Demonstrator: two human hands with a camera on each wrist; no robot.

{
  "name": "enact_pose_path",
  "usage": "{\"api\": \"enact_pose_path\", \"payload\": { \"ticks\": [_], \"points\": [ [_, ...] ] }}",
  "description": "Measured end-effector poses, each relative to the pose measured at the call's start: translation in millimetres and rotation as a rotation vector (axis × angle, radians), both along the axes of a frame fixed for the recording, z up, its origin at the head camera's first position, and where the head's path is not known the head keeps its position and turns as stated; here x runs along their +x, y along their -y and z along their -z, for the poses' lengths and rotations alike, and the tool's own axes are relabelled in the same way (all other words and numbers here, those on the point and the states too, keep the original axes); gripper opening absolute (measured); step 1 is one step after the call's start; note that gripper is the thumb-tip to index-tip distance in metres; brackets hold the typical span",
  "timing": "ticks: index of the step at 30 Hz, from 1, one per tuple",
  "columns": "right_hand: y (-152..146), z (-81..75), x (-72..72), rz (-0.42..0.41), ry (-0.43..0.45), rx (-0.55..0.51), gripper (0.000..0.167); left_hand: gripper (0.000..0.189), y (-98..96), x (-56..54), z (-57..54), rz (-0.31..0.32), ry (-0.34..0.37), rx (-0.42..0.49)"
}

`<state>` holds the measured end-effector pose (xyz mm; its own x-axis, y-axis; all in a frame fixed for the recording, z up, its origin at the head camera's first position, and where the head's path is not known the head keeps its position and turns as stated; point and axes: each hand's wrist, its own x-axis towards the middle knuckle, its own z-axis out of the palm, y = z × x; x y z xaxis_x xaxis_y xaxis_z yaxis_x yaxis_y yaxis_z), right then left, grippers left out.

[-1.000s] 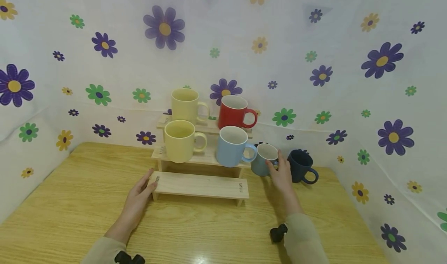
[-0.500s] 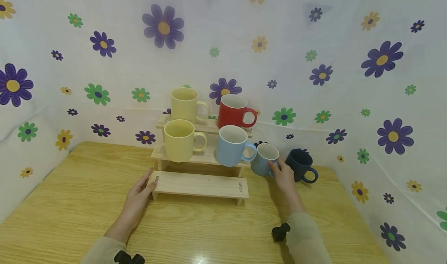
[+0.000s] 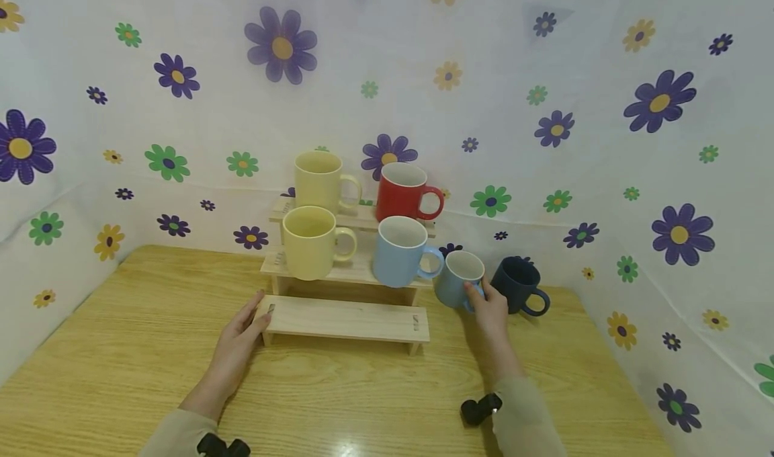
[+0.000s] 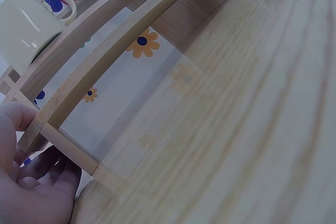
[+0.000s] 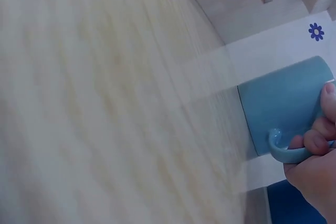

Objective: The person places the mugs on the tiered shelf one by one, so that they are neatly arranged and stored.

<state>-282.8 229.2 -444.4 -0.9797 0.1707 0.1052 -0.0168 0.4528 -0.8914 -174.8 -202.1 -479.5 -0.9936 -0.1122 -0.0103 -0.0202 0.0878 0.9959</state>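
Note:
My right hand (image 3: 492,314) grips the handle of a light blue mug (image 3: 452,283) to the right of a stepped wooden rack (image 3: 347,318). In the right wrist view, fingers curl through that mug's handle (image 5: 283,153), with the thumb up near its rim. At the rack's lowest step, my left hand (image 3: 236,344) holds the left end. Seen from the left wrist, the thumb lies against the board and the other fingers (image 4: 52,174) are bent beneath it. On the middle step stand a yellow mug (image 3: 308,247) and another light blue mug (image 3: 397,255).
A second yellow mug (image 3: 316,183) and a red mug (image 3: 400,193) stand on the top step. Just right of my right hand is a dark blue mug (image 3: 515,283) on the wooden table (image 3: 338,396). A flower-patterned cloth (image 3: 496,54) hangs behind and at both sides.
My right hand has gone from the light blue mug's rim and side to its handle. The mug's handle now points more toward the front. My left hand has stayed on the rack.

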Motion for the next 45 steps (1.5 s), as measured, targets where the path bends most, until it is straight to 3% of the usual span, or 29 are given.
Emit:
{"api": "enact_pose_path", "payload": {
  "ticks": [9, 17, 24, 35, 40, 45],
  "points": [
    [2, 9.2, 12.9, 0.041, 0.015, -0.216, 0.064, 0.063, 1.1, -2.2, 2.6, 0.011, -0.010, 0.007],
    [5, 14.6, 26.0, 0.033, 0.002, -0.339, 0.060, 0.064, 0.2, -1.0, 2.8, 0.011, -0.006, 0.024],
    [3, 12.7, 31.8, 0.039, -0.047, -0.385, 0.054, 0.064, -1.7, -0.6, 2.7, 0.018, 0.014, 0.037],
    [2, -2.4, 30.3, 0.084, -0.066, -0.440, 0.048, 0.063, 0.2, 0.1, 0.7, 0.017, 0.008, 0.033],
    [-7, -16.7, 34.5, 0.029, -0.077, -0.498, 0.045, 0.064, -0.5, 0.9, -0.6, 0.020, 0.005, 0.035],
    [-18, -34.9, 43.4, -0.050, -0.058, -0.397, 0.050, 0.064, -0.2, 0.9, -0.5, 0.018, 0.003, 0.031]
  ]
}}
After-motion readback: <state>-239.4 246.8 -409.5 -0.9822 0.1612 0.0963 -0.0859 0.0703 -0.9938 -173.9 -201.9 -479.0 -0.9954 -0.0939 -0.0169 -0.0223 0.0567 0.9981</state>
